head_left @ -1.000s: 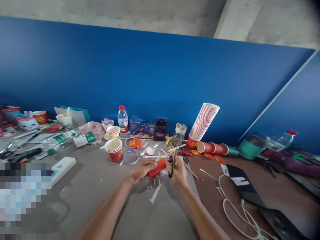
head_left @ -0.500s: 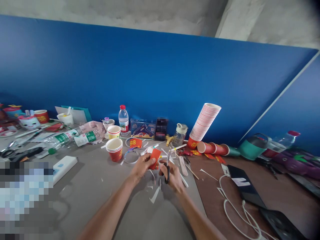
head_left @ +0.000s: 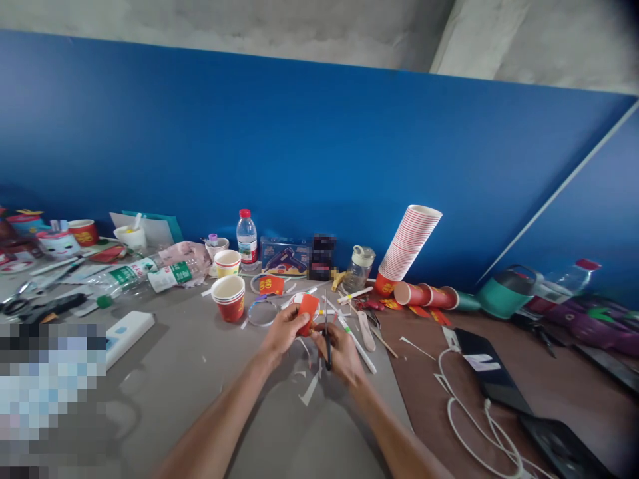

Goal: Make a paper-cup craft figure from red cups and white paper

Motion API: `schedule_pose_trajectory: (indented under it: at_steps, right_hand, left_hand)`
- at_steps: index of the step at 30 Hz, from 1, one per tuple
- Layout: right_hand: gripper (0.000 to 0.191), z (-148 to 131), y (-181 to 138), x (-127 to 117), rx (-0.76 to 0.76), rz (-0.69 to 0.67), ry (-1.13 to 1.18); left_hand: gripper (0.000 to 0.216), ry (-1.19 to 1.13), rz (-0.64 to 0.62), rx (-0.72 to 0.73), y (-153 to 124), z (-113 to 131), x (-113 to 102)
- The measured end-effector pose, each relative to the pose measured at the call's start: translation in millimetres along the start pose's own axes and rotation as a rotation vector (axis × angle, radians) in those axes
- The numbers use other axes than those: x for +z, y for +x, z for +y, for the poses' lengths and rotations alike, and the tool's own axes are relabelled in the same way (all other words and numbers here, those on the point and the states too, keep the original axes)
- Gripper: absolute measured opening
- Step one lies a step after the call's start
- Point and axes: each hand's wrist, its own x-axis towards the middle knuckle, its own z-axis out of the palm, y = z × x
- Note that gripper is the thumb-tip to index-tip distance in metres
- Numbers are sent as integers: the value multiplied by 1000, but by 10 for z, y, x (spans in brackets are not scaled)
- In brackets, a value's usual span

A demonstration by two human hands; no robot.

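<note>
My left hand (head_left: 283,330) pinches a red piece of paper cup (head_left: 307,313) and holds it upright above the grey table (head_left: 190,372). My right hand (head_left: 341,350) grips black-handled scissors (head_left: 327,332) whose blades point up, right beside the red piece. White paper strips (head_left: 310,389) lie on the table under both hands.
Red paper cups (head_left: 229,299) stand to the left, a tall leaning stack of cups (head_left: 408,246) to the right. Bottles (head_left: 246,239), a glue gun box (head_left: 283,257) and a jar (head_left: 359,268) line the blue wall. A phone (head_left: 486,370) with a white cable (head_left: 464,412) lies right.
The red piece has turned from lying sideways to standing upright in my left hand. My right hand with the scissors has moved left, close against it.
</note>
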Motion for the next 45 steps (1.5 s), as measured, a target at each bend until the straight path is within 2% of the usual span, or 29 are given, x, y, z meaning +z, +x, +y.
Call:
schedule_pose_trajectory:
  at_steps: [6, 20, 26, 45]
  right_hand:
    - [39, -15, -6, 3, 15, -19, 14]
    - [32, -32, -7, -21, 13, 1, -37]
    - [35, -7, 6, -22, 27, 4, -43]
    - [34, -78, -2, -30, 54, 14, -28]
  left_hand:
    - [25, 56, 5, 9, 9, -43, -2]
    - [23, 90, -19, -13, -38, 12, 55]
    - [24, 128, -40, -24, -60, 36, 90]
    - [24, 98, -51, -46, -83, 56, 125]
